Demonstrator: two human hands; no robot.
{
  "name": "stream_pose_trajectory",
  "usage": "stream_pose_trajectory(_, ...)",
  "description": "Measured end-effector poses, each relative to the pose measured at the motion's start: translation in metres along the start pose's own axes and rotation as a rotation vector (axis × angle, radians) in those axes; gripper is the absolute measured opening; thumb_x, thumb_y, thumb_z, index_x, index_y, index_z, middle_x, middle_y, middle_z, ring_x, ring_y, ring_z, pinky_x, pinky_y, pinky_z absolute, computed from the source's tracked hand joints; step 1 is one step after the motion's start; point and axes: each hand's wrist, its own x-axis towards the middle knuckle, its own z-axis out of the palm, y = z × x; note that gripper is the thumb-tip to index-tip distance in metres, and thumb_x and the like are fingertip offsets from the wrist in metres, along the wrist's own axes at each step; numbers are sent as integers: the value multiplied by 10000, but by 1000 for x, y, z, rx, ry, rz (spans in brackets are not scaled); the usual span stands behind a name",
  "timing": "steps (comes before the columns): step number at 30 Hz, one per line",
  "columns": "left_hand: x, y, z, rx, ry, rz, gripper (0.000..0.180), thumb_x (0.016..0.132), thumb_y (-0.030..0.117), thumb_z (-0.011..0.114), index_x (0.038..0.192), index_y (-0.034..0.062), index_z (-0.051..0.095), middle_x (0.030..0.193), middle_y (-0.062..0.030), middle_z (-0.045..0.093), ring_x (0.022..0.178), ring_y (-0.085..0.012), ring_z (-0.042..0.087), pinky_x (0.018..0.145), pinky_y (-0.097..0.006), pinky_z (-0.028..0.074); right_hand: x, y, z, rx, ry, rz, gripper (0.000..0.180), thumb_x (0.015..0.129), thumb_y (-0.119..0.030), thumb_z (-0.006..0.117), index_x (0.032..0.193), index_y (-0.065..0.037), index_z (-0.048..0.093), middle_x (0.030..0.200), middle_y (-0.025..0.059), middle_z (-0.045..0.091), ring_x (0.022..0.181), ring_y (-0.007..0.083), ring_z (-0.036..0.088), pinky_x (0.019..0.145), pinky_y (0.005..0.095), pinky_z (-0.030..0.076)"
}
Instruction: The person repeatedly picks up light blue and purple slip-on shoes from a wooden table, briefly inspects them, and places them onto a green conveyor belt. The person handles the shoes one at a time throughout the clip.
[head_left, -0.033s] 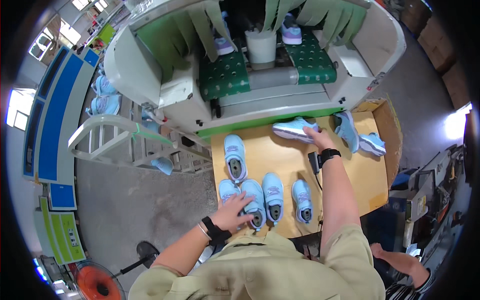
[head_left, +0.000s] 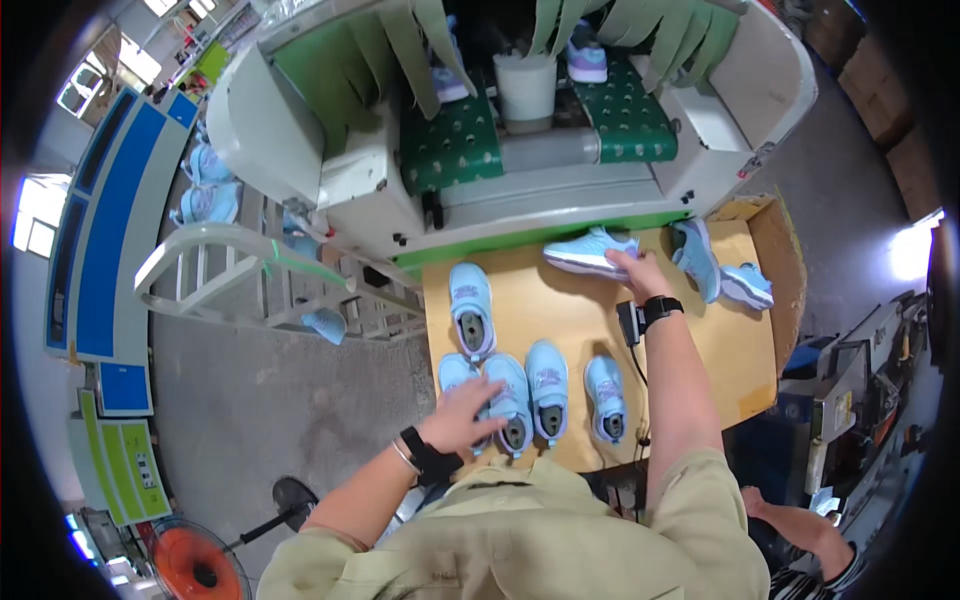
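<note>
My right hand grips the heel end of a light blue sneaker with a white sole, lying on its side at the table's far edge. My left hand, fingers spread, hovers over or lightly touches a pair of blue sneakers near the table's front; it partly covers the left sneaker, and the other sneaker is beside it. More upright sneakers stand around them: one sneaker behind, one sneaker to the right and a lone sneaker further right. Dark inserts show in several.
Two more sneakers lie at the table's right, by a cardboard panel. Beyond the wooden table stands a machine with green perforated belts, hanging strips and sneakers inside. A metal rack is at left, a fan lower left, another person's arm lower right.
My left hand's fingers have shifted slightly leftward over the pair of sneakers. My right hand keeps its grip on the sneaker in nearly the same place.
</note>
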Motion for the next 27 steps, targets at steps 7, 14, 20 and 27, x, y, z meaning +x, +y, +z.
stream_pose_trajectory(7, 35, 71, -31, -1292, 231, -139, 807, 1014, 317, 646, 1627, 138, 152, 1591, -150, 342, 1432, -296, 406, 1133, -413, 393, -220, -62, 83, -441, 38, -763, 888, 794, -139, 793, 1534, 5, 323, 1202, 198, 579, 1129, 344, 578, 962, 434, 489)
stream_pose_trajectory(14, 36, 101, -103, -1264, 398, 196, 823, 829, 85, 719, 1555, 56, 332, 1321, -82, 549, 1155, -200, 586, 999, -341, 496, -292, 43, 80, -563, -322, -525, 933, 838, -230, 815, 1568, -27, 272, 1564, 300, 305, 1452, 476, 306, 1201, 502, 282)
stream_pose_trajectory(20, 121, 131, -227, -769, 800, 470, 796, 825, 129, 728, 1508, -32, 352, 1213, -87, 607, 1038, -183, 614, 921, -321, 524, -289, 79, 83, -662, -264, -417, 913, 832, -161, 797, 1563, -31, 267, 1545, 312, 324, 1442, 475, 321, 1191, 487, 307)
stream_pose_trajectory(27, 211, 68, -275, -287, 1153, 215, 862, 894, 375, 714, 1512, -77, 320, 1428, -324, 474, 1328, -426, 496, 1123, -404, 393, -282, 63, 69, -325, -181, -296, 753, 866, -71, 693, 1512, -44, 308, 1355, 208, 524, 1280, 333, 524, 1088, 418, 420)
